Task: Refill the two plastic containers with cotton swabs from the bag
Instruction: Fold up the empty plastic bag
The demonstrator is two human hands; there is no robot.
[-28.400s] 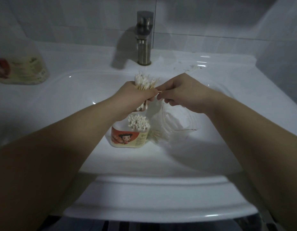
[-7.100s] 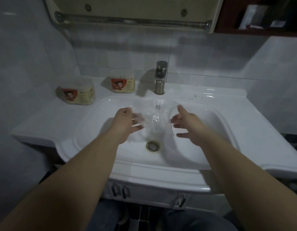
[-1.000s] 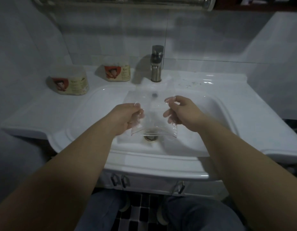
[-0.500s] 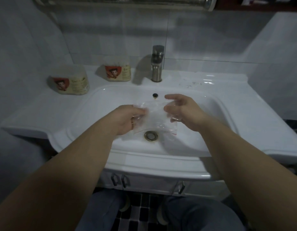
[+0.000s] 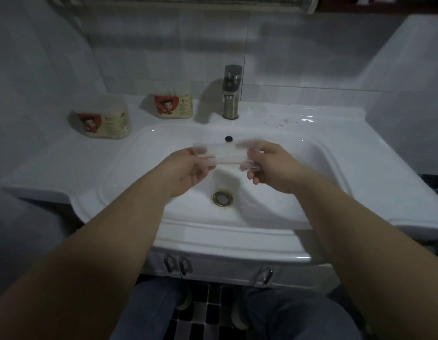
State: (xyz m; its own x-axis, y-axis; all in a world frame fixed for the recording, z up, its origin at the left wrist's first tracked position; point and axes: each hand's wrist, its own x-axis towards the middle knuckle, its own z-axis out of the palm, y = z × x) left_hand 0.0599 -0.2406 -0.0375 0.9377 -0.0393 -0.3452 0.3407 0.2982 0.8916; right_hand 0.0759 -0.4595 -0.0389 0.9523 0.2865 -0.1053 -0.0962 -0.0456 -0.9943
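A clear plastic bag (image 5: 226,155), folded into a narrow strip with a red seal line, is stretched between my hands above the sink basin. My left hand (image 5: 188,168) pinches its left end and my right hand (image 5: 269,168) pinches its right end; the fingertips are blurred. I see no swabs in the bag. Two plastic containers with cartoon labels stand on the counter: one (image 5: 101,119) at the far left, the other (image 5: 173,105) just left of the faucet. Both have their lids on.
A metal faucet (image 5: 231,92) rises behind the white sink basin (image 5: 144,153), with the drain (image 5: 222,198) below my hands. Tiled walls close in at back and sides. Cabinet handles (image 5: 177,263) sit under the counter's front edge.
The bag was a wide sheet a second ago; it is now folded to a narrow strip. Both hands have moved slightly apart and away from me with it.
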